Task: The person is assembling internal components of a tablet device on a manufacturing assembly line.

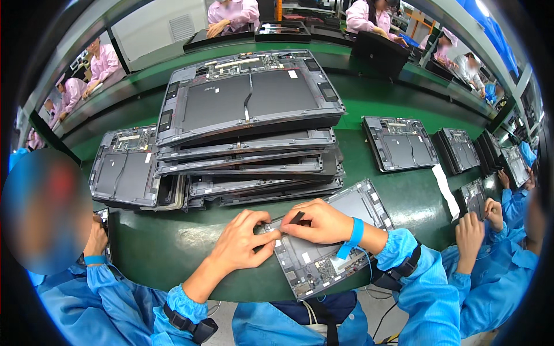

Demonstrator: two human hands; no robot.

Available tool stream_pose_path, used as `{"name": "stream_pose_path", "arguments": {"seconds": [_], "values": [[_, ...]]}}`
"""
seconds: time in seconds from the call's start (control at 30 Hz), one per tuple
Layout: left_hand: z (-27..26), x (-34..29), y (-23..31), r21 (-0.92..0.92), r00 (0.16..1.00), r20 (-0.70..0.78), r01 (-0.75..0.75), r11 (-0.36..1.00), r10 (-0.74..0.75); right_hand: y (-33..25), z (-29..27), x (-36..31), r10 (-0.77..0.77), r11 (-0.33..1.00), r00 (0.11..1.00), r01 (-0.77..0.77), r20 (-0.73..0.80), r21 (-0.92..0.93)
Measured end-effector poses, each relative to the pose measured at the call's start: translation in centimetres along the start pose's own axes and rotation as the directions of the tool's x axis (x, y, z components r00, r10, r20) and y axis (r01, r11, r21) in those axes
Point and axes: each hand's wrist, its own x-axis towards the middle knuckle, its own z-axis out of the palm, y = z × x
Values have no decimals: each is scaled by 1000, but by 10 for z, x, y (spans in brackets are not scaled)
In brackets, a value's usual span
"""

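An opened, flat electronic device casing (314,252), grey with dark panels and a circuit board at its near end, lies slantwise on the green bench in front of me. My right hand (316,222) pinches a short black stick-shaped tool (297,217) over the casing's left edge; its tip is hidden by the fingers. My left hand (242,241) is at that same edge, fingers bent and thumb and forefinger drawn together close to the right fingertips. What the left fingers grip, if anything, is too small to make out. A blue wrist strap (357,232) with a cord circles my right wrist.
A tall, uneven stack of similar opened casings (248,101) rises just beyond my hands. More lie in a left pile (124,167) and a right pile (401,144). A white strip (445,190) lies at right. Co-workers sit close on both sides; others work across the bench.
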Motion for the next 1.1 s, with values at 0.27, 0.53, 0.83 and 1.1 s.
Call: {"name": "stream_pose_path", "arguments": {"seconds": [0.27,0.53,0.83,1.1], "values": [[-1,3,2,8,1000,-16,-3,1000,3,3,-4,-2,-30,999,999,30,23,10],[-3,4,3,18,1000,-27,-13,1000,13,7,-5,-3,-55,997,997,51,61,61],[-2,2,3,43,1000,-27,-13,999,14,10,-8,2,-110,993,988,113,108,-17],[-1,1,1,49,1000,-26,-16,999,17,8,-20,3,-130,987,970,145,203,-62]]}}
